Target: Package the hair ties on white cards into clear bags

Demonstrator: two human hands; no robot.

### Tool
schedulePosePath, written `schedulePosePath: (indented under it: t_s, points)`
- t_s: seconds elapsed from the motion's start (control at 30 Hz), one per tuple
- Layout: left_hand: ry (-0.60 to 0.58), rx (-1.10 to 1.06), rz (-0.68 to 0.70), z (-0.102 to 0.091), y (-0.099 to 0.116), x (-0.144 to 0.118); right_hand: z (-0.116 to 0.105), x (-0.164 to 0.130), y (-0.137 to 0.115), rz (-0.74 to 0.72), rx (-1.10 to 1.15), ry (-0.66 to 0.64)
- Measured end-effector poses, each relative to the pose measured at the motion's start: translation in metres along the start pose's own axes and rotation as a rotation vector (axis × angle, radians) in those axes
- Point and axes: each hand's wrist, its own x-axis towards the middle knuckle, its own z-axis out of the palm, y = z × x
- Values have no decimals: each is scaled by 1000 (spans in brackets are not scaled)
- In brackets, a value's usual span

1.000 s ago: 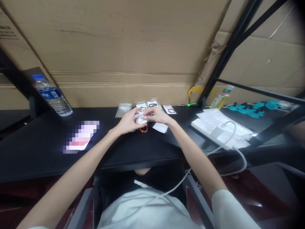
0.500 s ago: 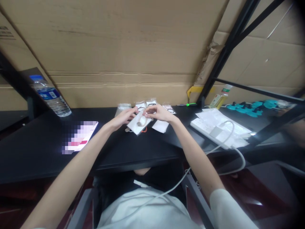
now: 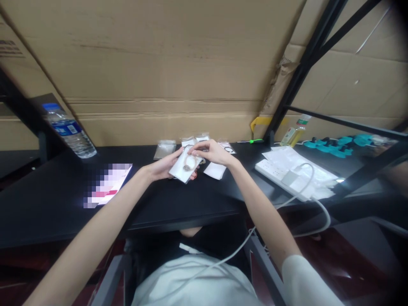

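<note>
In the head view, both forearms reach out over a black surface [image 3: 57,187] toward its far edge; the left hand [image 3: 161,168] lies palm up beneath a small white packet [image 3: 185,165], fingers curled loosely round its lower edge so that it rests in the palm; the right hand [image 3: 213,153] comes in from above and pinches the packet's upper right corner between thumb and fingertips, the other fingers bent; through or on the packet shows a small ring-shaped piece with a darker bit at its lower end, too small to make out what it is; the packet is held just above the surface, near the middle of its far edge.

Behind the hands lies a row of small clear bags [image 3: 165,148], partly hidden by the fingers, their contents only dark loops; a flat white packet [image 3: 215,170] lies just right of the held one; a water bottle [image 3: 70,131] stands tilted by the lens at far left; a pixelated card [image 3: 106,185] lies left of the hands, its face unreadable; at right a white power strip [image 3: 277,174] sits half under white sheets, a grey cable [image 3: 318,204] running off it and down out of sight beneath the surface; teal parts [image 3: 334,146] at far right are blurred; cardboard [image 3: 159,63] fills the background.
</note>
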Motion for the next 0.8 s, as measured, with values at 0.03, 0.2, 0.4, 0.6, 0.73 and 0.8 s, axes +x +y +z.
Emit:
schedulePosePath:
  t_s: [0.03,0.2,0.4,0.6,0.73,0.8]
  points:
    - [9,-4,14,0,-1,1,0,0,0,13,-5,0]
    - [131,72,68,-1,0,2,3,2,1,34,-145,147]
    - [190,65,98,-2,2,1,6,0,-3,-79,-430,395]
    - [181,13,130,-3,0,6,7,-1,-15,-57,-409,310]
    - [227,59,138,-2,1,5,5,-3,-21,-77,-402,314]
    - [213,75,135,-1,1,3,4,-3,-21,-81,-386,294]
